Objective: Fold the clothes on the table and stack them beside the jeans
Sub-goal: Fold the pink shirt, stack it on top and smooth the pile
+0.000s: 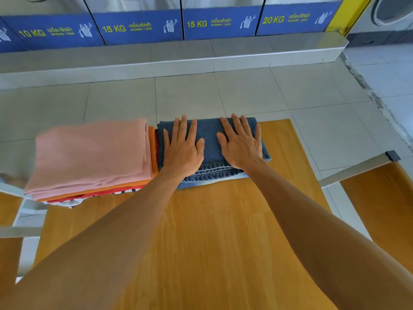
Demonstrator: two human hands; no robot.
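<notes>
1. Your left hand [182, 151] and right hand [242, 144] lie flat, fingers [192, 130] spread, on the folded blue denim jeans [211, 144] at the wooden desk's [212, 231] far edge.
2. The pink-topped stack of folded clothes [89, 157] touches the jeans' left side, at the far left corner.

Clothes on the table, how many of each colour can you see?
Blue: 1, the folded jeans under both flat hands.
Pink: 1, the top of the stack beside them.
Orange: 1, an edge under the pink.
Red: 1, an edge lower down.
White or striped: at least 1 at the bottom; unclear.
Total: 5 at least.
</notes>
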